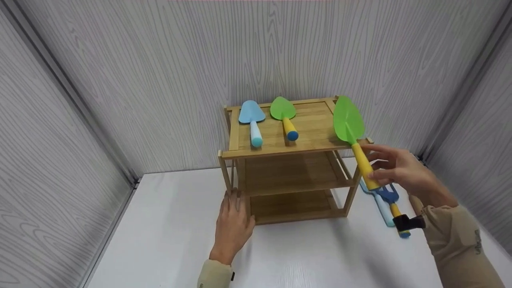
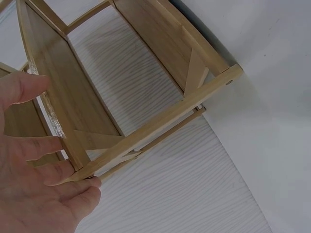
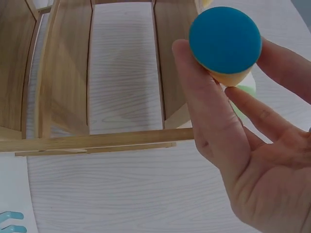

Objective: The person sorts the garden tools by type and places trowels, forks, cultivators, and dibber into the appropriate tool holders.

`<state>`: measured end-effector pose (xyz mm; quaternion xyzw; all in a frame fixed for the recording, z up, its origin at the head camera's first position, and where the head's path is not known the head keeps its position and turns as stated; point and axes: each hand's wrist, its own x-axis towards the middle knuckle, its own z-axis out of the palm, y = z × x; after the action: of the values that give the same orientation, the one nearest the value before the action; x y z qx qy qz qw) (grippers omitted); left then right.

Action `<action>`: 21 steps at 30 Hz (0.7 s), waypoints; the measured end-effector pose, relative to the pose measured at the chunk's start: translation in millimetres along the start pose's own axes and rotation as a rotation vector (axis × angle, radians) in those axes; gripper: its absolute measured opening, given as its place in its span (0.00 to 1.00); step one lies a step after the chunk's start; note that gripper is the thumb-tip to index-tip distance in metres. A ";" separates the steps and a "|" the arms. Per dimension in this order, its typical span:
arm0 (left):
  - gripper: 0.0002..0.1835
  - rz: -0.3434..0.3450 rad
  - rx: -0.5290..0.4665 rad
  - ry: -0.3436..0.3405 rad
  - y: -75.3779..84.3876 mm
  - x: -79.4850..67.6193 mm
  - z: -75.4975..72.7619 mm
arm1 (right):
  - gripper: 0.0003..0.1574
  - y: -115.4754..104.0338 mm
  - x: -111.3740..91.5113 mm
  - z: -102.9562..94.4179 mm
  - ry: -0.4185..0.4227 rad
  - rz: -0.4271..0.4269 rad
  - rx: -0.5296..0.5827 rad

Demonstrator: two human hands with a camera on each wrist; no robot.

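Note:
In the head view my right hand (image 1: pixel 404 168) pinches the yellow handle of a green trowel (image 1: pixel 349 120), its leaf-shaped blade tilted up over the right end of a wooden three-tier shelf (image 1: pixel 308 154). The handle's blue end (image 3: pixel 225 41) faces the right wrist camera, between thumb and fingers. My left hand (image 1: pixel 234 224) rests against the shelf's front left post, fingers extended; in the left wrist view its fingertips (image 2: pixel 90 187) touch the wood. On the top tier lie a light blue trowel (image 1: pixel 251 114) and a smaller green trowel (image 1: pixel 283 109), handles toward me.
Right of the shelf, on the white table (image 1: pixel 176 240), lie a blue hand fork (image 1: pixel 389 195) with a yellow handle and a light blue tool (image 1: pixel 384 208), partly behind my right hand and sleeve. Grey wood-patterned panels (image 1: pixel 180 80) enclose the table at the back and sides.

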<state>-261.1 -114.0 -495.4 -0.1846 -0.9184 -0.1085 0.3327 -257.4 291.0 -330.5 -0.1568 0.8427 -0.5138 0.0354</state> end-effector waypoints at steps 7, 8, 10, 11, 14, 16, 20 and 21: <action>0.35 -0.011 0.001 -0.031 -0.3 -2.0 -5.1 | 0.45 -12.1 -2.4 1.0 -0.020 0.007 0.033; 0.35 -0.012 0.000 -0.036 -0.3 -1.8 -5.8 | 0.45 -13.5 -2.3 1.2 -0.022 0.010 0.039; 0.36 -0.018 -0.003 -0.051 0.2 -2.2 -6.9 | 0.44 -15.4 -1.5 2.1 -0.027 0.001 0.053; 0.36 -0.019 -0.007 -0.060 0.7 -2.7 -7.4 | 0.44 -15.9 -1.2 2.8 -0.029 0.000 0.058; 0.36 -0.027 -0.007 -0.083 1.0 -2.6 -7.9 | 0.45 -18.5 4.2 3.8 -0.036 0.020 0.072; 0.36 -0.030 -0.008 -0.090 0.6 -2.4 -7.7 | 0.45 -20.7 9.8 4.5 -0.040 0.034 0.078; 0.36 -0.030 -0.007 -0.092 -0.6 -1.2 -7.7 | 0.46 -26.4 21.7 4.7 -0.050 0.071 0.100; 0.36 -0.030 -0.005 -0.091 -1.0 -1.2 -7.7 | 0.45 -27.7 24.8 4.9 -0.053 0.074 0.110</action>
<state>-256.3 -117.7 -490.4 -0.1764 -0.9350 -0.1073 0.2884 -273.5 267.6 -306.0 -0.1369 0.8171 -0.5534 0.0853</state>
